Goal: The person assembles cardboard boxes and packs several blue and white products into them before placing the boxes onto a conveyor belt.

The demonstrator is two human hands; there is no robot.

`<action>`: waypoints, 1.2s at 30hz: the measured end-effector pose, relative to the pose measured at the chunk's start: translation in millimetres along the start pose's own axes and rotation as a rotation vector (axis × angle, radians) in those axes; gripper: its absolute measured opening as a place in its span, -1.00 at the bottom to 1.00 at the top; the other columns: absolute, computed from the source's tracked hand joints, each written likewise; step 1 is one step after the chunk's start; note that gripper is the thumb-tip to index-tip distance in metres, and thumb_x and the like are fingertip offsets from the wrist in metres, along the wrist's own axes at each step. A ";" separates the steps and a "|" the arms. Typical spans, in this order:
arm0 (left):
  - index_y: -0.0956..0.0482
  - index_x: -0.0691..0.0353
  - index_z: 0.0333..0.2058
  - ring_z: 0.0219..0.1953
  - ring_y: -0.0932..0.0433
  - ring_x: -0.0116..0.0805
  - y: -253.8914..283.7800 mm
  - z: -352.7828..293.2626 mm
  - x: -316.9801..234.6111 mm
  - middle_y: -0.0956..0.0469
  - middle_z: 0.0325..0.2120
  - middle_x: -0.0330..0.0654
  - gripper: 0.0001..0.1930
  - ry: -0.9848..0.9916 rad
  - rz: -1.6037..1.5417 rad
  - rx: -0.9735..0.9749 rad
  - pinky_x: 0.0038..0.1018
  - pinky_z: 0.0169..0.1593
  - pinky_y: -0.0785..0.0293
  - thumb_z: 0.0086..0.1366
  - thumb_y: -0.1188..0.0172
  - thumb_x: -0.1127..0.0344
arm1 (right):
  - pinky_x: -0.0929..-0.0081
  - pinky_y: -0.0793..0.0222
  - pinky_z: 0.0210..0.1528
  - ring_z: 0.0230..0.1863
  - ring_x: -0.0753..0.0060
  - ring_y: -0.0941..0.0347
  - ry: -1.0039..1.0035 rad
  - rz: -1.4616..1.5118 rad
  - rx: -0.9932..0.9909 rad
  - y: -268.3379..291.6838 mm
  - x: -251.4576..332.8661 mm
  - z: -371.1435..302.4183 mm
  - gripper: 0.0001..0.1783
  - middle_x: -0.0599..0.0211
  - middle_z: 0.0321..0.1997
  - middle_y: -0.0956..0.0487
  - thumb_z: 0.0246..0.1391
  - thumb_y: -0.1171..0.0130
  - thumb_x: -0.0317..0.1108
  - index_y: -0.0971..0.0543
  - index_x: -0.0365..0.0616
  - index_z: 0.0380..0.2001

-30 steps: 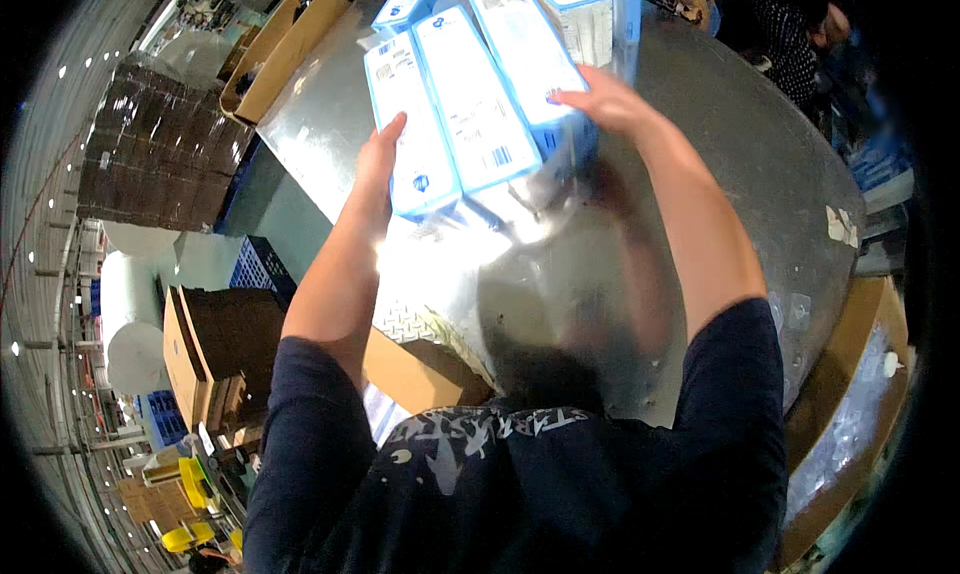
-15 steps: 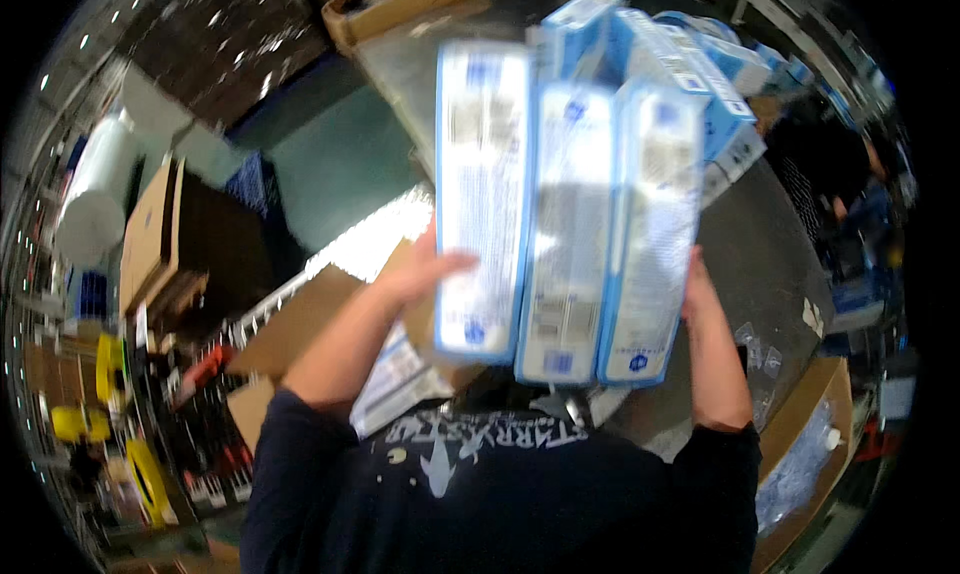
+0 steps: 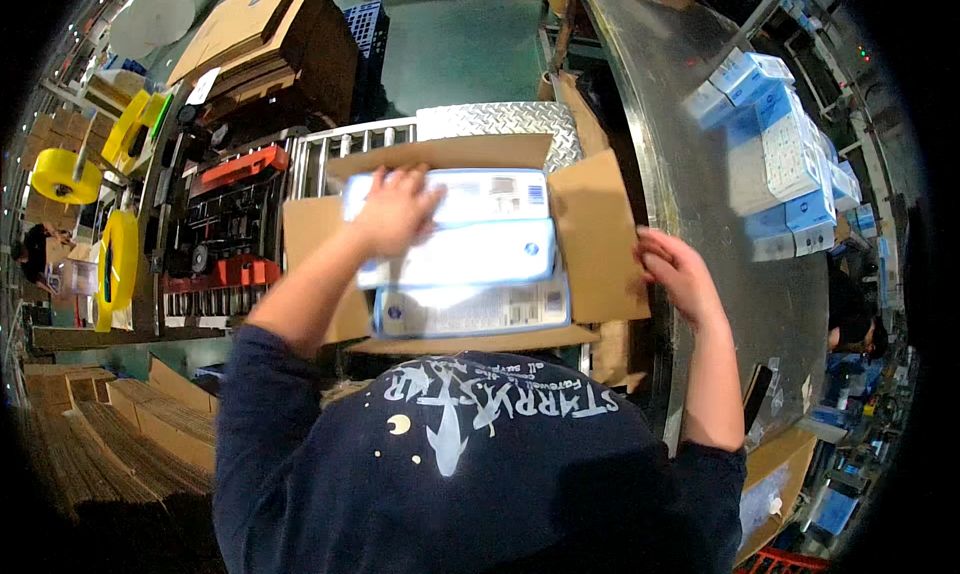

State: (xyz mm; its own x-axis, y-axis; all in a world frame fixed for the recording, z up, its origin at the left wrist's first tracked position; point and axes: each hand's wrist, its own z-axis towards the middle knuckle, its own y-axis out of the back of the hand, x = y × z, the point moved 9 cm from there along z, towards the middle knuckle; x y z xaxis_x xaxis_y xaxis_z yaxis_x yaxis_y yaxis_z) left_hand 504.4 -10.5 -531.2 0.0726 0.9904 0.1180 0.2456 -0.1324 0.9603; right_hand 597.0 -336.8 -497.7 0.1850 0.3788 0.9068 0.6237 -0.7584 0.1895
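Note:
Three white and light-blue packs lie side by side in an open cardboard carton [image 3: 600, 239] in front of me. My left hand [image 3: 395, 212] rests with its fingers spread across the far pack [image 3: 490, 192] and reaches toward the middle pack [image 3: 500, 254]. The near pack [image 3: 470, 309] lies closest to my body and seems to sit lower than the others. At the carton's right flap is my right hand [image 3: 680, 279], its fingers bent and apart with nothing held in them. Whether its fingertips touch the flap's edge I cannot tell.
A roller conveyor [image 3: 350, 144] and a diamond-plate metal sheet [image 3: 500, 124] lie beyond the carton. On the right, a dark metal table [image 3: 690, 134] bears several stacked blue-white packs [image 3: 790, 154]. Yellow tape rolls [image 3: 120, 264] hang at left, near folded cardboard [image 3: 250, 34].
Both hands held the three packs over the table; now the packs are in the carton. My right hand has come off them, while my left lies on top. The view has swung left.

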 end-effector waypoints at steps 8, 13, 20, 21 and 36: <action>-0.12 0.13 0.17 0.21 -0.10 -0.08 -69.4 -79.7 86.9 -0.16 0.14 0.05 -0.25 0.496 -0.350 0.290 -0.02 0.20 0.05 0.11 -0.02 -0.20 | 0.21 -0.01 0.23 0.24 0.05 -0.09 0.261 -1.254 0.115 -108.9 -54.4 51.8 -0.10 -0.10 0.15 -0.26 -0.28 -0.30 -0.10 -0.17 -0.08 0.17; -0.06 0.40 0.15 0.01 -0.37 -0.24 -83.0 -113.0 97.8 -0.38 -0.02 0.06 -0.31 0.397 -1.575 -0.108 -0.36 0.02 -0.35 0.22 -0.02 0.02 | 0.41 -0.39 -0.17 -0.19 0.32 -0.47 -0.012 -0.142 -0.292 28.6 -116.4 78.4 -0.52 0.18 -0.15 -0.52 -0.11 -0.11 -0.45 -0.38 -0.27 -0.03; -0.05 0.35 0.17 0.23 0.11 0.26 -59.6 -78.8 -24.5 0.13 0.14 0.44 -0.03 -0.064 -0.857 0.470 -0.16 0.22 0.03 -0.02 -0.09 -0.31 | 0.23 0.18 0.30 0.36 0.04 0.28 0.368 -0.530 0.397 -128.3 -8.0 96.8 -0.01 -0.18 0.32 0.19 0.00 -0.06 0.01 0.29 -0.08 0.27; -0.07 0.34 0.16 0.23 0.09 0.22 -48.0 -91.2 -48.4 0.11 0.15 0.41 -0.04 -0.282 -0.964 0.545 -0.17 0.22 0.03 -0.03 -0.13 -0.28 | 0.15 0.25 0.30 0.36 -0.01 0.34 0.317 -0.854 0.409 -140.3 -17.3 98.3 -0.02 -0.17 0.32 0.26 -0.02 -0.02 0.10 0.26 -0.08 0.27; -0.10 0.26 0.16 0.25 0.06 0.06 -187.1 -99.5 71.8 0.08 0.18 0.22 -0.20 0.517 -1.119 -0.448 -0.20 0.21 -0.03 0.00 -0.24 0.05 | 0.28 -0.25 -0.06 -0.16 0.03 -0.35 0.286 -0.869 0.115 -109.2 -4.8 165.1 -0.75 0.11 -0.30 -0.47 -0.01 -0.08 -0.23 -0.55 -0.15 -0.32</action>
State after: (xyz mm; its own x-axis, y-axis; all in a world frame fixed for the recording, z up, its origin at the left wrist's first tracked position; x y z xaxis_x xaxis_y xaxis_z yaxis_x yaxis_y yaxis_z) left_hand 367.5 89.4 -677.2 -0.3607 0.4692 -0.8061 -0.4170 0.6919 0.5894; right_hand 653.4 -168.2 -584.9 -0.5686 0.6333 0.5249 0.5299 -0.2060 0.8226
